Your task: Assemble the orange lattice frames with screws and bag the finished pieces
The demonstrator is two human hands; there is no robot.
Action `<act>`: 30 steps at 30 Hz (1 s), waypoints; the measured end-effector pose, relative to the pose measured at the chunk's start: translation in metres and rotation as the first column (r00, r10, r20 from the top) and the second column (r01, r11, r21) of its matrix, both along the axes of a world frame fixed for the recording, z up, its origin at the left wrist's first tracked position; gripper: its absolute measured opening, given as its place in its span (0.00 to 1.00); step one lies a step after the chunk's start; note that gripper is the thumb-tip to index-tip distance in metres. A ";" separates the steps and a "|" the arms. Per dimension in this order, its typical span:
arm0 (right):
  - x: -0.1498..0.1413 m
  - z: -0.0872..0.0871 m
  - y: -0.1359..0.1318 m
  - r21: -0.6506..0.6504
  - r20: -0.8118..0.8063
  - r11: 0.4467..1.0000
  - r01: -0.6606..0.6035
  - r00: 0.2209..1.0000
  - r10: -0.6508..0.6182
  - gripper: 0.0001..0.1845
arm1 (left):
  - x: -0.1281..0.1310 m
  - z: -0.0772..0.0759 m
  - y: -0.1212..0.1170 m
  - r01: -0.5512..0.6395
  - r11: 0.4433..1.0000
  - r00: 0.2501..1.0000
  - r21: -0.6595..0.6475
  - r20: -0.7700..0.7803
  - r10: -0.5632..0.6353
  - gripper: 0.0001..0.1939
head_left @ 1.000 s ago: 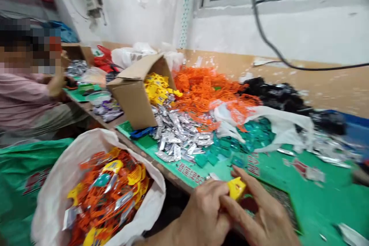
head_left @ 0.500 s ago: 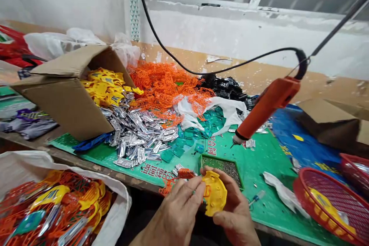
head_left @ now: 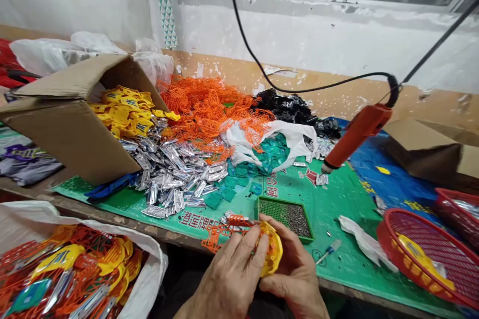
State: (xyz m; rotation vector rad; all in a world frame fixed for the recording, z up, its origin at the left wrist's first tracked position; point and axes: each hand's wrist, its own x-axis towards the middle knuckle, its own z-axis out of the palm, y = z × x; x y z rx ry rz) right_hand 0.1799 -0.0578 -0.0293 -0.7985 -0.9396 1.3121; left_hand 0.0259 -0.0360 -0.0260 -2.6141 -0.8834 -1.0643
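Observation:
My left hand [head_left: 228, 279] and my right hand [head_left: 295, 274] both grip a yellow plastic moulded part [head_left: 274, 249], which is largely hidden by my fingers. An orange plastic runner [head_left: 220, 234] with small silver pieces lies just beyond my left fingers and seems to touch them. Just past my right hand sits a green tray of tiny dark screws [head_left: 286, 218]. An orange electric screwdriver [head_left: 355, 134] hangs from a black cable above the green work mat [head_left: 348, 209], its tip near the mat and away from both hands.
A cardboard box [head_left: 71, 134] lies on its side, with yellow parts spilling out. Silver, teal, orange and black plastic pieces are heaped along the wall. A white sack of mixed parts [head_left: 149, 264] stands at lower left. Red baskets [head_left: 389, 239] stand at right, on and beside a blue sheet.
The view has swung right since one second ago, taking the seated person out of sight. The yellow part has turned in my hands, and the orange runner now lies beside my left hand.

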 end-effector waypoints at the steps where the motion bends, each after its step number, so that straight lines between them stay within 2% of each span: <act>1: 0.000 0.000 0.000 -0.001 0.004 1.000 -0.001 1.000 0.001 0.42 | 0.000 -0.001 0.000 -0.001 1.000 1.000 -0.008 -0.010 0.001 0.27; 7: -0.004 0.001 0.001 -0.012 0.016 0.999 0.039 0.999 -0.038 0.41 | -0.002 -0.005 -0.001 -0.005 0.999 1.000 -0.041 -0.016 0.004 0.28; 14: -0.005 0.001 0.001 -0.022 -0.021 1.000 -0.009 1.000 0.009 0.40 | 0.000 -0.006 0.000 -0.018 0.999 1.000 -0.037 0.009 0.019 0.27; 18: -0.005 0.003 0.001 -0.030 0.003 0.999 0.024 1.000 -0.024 0.41 | -0.001 -0.009 -0.001 0.002 0.997 1.000 -0.081 -0.019 -0.003 0.29; 24: -0.004 0.007 0.000 0.037 0.212 0.991 0.125 0.969 -0.130 0.41 | -0.003 -0.012 0.000 0.075 0.988 0.997 -0.135 0.000 -0.076 0.38; 27: -0.002 0.004 -0.001 0.124 0.353 0.982 0.139 0.919 -0.175 0.42 | -0.005 -0.007 0.003 0.119 0.989 0.992 -0.085 0.048 -0.116 0.38; 30: -0.002 0.000 -0.001 0.248 0.409 0.962 0.114 0.888 -0.211 0.43 | -0.007 0.001 0.006 0.126 0.992 0.991 0.014 0.045 -0.127 0.33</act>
